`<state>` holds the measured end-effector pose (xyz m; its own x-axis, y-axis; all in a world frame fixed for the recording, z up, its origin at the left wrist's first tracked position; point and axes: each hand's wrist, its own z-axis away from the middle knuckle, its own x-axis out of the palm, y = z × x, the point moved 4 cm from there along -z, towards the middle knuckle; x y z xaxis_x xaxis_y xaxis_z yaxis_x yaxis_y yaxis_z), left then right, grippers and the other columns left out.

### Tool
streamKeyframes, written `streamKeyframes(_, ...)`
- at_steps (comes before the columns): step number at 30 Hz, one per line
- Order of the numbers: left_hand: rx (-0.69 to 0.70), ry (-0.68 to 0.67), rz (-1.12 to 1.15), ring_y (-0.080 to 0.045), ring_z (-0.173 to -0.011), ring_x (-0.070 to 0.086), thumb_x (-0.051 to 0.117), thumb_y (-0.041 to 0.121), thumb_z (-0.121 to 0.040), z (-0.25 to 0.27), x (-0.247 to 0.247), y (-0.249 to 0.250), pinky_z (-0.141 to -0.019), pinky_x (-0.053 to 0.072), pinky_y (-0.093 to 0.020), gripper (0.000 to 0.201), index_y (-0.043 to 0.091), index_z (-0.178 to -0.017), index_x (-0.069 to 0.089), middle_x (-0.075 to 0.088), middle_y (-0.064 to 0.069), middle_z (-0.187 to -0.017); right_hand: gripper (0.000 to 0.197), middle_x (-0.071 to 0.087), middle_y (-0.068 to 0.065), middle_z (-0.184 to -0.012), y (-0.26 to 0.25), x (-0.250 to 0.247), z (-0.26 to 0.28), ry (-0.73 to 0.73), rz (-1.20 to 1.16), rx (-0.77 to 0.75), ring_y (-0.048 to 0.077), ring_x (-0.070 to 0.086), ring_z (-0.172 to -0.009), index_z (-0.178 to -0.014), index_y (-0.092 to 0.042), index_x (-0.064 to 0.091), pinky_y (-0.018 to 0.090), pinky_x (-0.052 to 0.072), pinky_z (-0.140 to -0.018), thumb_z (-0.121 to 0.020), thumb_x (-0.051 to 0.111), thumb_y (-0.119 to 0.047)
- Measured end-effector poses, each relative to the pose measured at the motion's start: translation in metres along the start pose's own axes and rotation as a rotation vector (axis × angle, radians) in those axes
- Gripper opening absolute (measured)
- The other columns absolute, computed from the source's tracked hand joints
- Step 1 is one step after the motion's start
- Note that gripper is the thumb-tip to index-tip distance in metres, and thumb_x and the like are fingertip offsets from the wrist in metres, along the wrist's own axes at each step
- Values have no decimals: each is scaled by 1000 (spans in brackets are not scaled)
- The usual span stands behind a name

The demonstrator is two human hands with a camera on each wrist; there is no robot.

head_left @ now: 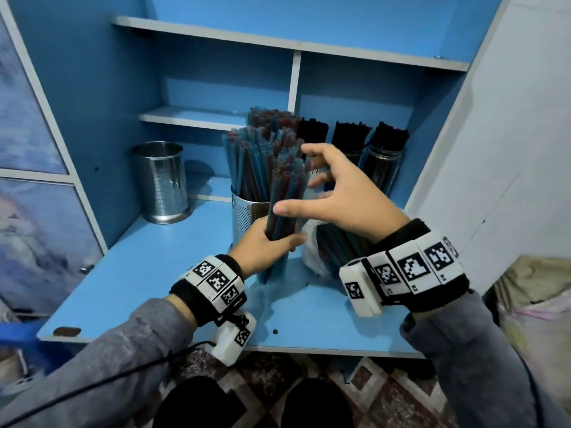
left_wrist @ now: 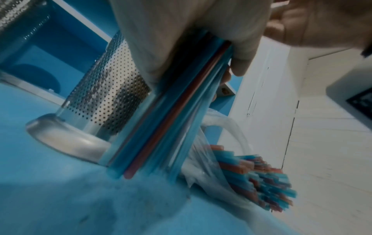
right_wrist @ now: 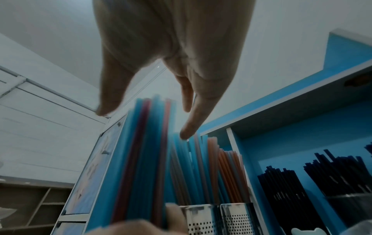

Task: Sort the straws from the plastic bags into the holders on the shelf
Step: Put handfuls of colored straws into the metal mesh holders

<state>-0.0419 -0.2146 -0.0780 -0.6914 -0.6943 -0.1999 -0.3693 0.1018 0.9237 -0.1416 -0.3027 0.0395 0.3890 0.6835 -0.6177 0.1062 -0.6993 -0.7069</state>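
My left hand (head_left: pixel 268 246) grips a bundle of blue and red straws (head_left: pixel 285 199) upright, its lower ends on the blue shelf (head_left: pixel 148 273). In the left wrist view the bundle (left_wrist: pixel 177 114) stands beside a perforated steel holder (left_wrist: pixel 112 95). My right hand (head_left: pixel 336 183) hovers open over the bundle's top, fingers spread, in the right wrist view just above the straw tips (right_wrist: pixel 153 143). A clear plastic bag (head_left: pixel 321 251) with more coloured straws (left_wrist: pixel 259 176) lies on the shelf under my right wrist. The holder (head_left: pixel 247 211) behind the bundle is full of coloured straws.
An empty perforated steel holder (head_left: pixel 162 183) stands at the left of the shelf. Further back, another holder of coloured straws (head_left: pixel 272 118) and three holders of black straws (head_left: pixel 352 134) stand in a row. A white wall (head_left: pixel 509 149) lies to the right.
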Motion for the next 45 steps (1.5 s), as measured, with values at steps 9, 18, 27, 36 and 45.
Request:
streamKeyframes(9,339,65,35,-2,-107,64,77,15,-78,2,-4,41,-88,52,-21,54,16,-123,48,66,23,-108,13,68,-7,-72,-14,19,-2,42,-315,-123,5,68,-73,-84,-5,66,18,53,-70,-77,77,-1)
streamKeyframes(18,189,555,-190,-10,-136,28,86,64,-46,-21,-64,9,-116,22,-21,133,26,-147,8,23,-2,-144,18,67,-13,-72,-57,-22,-21,284,-396,-392,5,66,-75,-74,-16,64,18,50,-74,-83,73,-3)
streamKeyframes(27,-59,304,-361,-9,-116,58,87,67,-42,-48,-82,-26,-99,49,-42,98,34,-123,45,61,11,-124,21,67,1,-71,-44,-9,-70,325,-240,-215,7,65,-69,-76,1,63,23,56,-66,-79,77,-14)
streamKeyframes(36,-72,245,-443,-11,-114,58,84,73,-35,-52,-85,-18,-96,50,-41,106,28,-123,46,61,9,-119,35,62,1,-80,-17,27,-126,189,23,-31,24,61,-80,-80,-5,60,37,55,-76,-71,72,-37)
streamKeyframes(45,-59,200,-373,-15,-119,57,89,63,-40,-53,-83,-16,-100,48,-44,97,31,-124,51,64,9,-121,71,45,-4,-133,-26,31,-117,353,95,-214,11,41,-126,-136,-23,42,32,35,-108,-79,71,-53)
